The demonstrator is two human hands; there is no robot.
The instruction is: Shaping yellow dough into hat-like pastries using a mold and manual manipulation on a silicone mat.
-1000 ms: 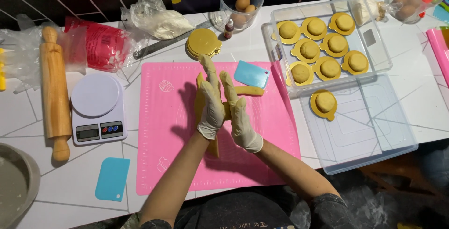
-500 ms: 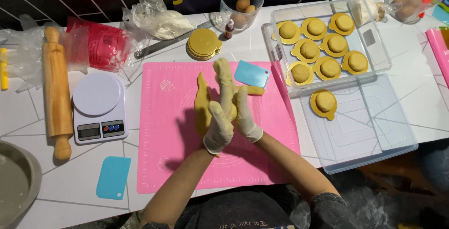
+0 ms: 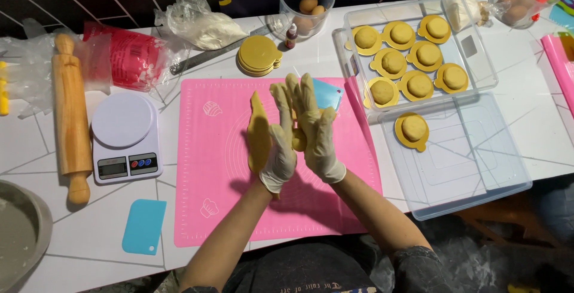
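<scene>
Above the pink silicone mat (image 3: 227,209), left hand (image 3: 280,149) and right hand (image 3: 317,140), both in thin pale gloves, are pressed palm to palm, fingers straight, around a small yellow dough ball (image 3: 298,140). Long slab of yellow dough (image 3: 258,131) lies on the mat, touching the left hand. Clear plastic tray (image 3: 481,60): seven smooth dough balls on gold discs; an eighth on the clear lid (image 3: 466,173). One stack of gold discs (image 3: 259,55). One wooden rolling pin (image 3: 70,119), one white scale (image 3: 124,137), two blue scrapers (image 3: 143,226). White tiled table (image 3: 36,149), dark tiled wall behind.
</scene>
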